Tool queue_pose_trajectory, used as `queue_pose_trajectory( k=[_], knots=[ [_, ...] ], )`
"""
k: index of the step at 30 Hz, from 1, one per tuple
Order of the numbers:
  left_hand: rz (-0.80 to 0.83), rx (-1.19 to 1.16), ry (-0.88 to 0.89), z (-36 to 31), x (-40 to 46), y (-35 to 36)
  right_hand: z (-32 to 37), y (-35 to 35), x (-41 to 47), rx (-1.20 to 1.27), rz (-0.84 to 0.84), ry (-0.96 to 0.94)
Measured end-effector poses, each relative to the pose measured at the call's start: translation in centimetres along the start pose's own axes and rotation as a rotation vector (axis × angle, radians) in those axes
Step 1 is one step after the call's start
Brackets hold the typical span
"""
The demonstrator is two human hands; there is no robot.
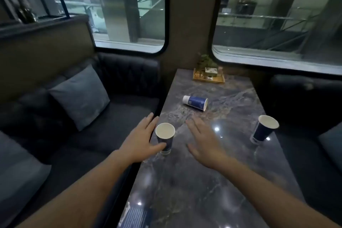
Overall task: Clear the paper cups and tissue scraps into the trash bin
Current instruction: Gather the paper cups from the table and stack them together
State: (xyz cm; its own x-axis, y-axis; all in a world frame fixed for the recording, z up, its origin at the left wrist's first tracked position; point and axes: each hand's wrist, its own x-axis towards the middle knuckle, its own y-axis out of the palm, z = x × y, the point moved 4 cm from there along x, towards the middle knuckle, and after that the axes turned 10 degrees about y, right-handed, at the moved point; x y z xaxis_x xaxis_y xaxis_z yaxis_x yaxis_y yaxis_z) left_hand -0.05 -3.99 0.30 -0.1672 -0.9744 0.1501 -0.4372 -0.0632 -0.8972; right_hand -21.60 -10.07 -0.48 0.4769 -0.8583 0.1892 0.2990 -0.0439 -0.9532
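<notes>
- Blue paper with a white inside is what the nearest cup (165, 138) is made of; it stands upright at the left edge of the table (194, 181), and nothing can be seen inside it.
- The left hand (140, 142) is held just beside this cup with the fingers spread; the thumb is laid against the lower wall of the cup, while the other fingers are raised past its rim on the left, so no closed grip is formed.
- The right hand (203, 142) is held flat over the table to the right of the same cup, palm down and fingers spread, with nothing held in it.
- A second cup (195, 102) is seen lying on its side farther along the table, its white bottom turned to the left and its mouth to the right; what is inside cannot be told.
- A third cup (263, 129) is stood upright near the right edge of the table, well apart from both hands, and its white inside looks empty.
- A wooden tray (208, 79) is set at the far end of the table under the window; a small plant (205, 61) and a pale box are held in it.
- A grey cushion (81, 96) is leaned on the dark sofa (120, 114) to the left.
- A striped blue item (134, 217) is partly seen at the near edge of the table; it cannot be identified.
</notes>
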Motion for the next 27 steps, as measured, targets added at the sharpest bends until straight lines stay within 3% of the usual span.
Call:
queue_pose_trajectory(
  k=[6,14,22,27],
  knots=[
    [0.125,-0.118,-0.098,1.6,2.5,4.8,-0.7,6.1,3.5,0.097,0.217,-0.048],
    [0.243,-0.033,-0.163,4.2,3.8,9.1,-0.9,10.8,6.2,0.105,0.402,-0.078],
    [0.23,0.017,-0.11,4.1,4.3,10.3,-0.8,12.6,7.4,0.073,0.385,-0.155],
    [0.183,-0.077,-0.122,3.5,3.6,10.6,-1.4,13.1,6.9,0.155,0.309,-0.137]
  ],
)
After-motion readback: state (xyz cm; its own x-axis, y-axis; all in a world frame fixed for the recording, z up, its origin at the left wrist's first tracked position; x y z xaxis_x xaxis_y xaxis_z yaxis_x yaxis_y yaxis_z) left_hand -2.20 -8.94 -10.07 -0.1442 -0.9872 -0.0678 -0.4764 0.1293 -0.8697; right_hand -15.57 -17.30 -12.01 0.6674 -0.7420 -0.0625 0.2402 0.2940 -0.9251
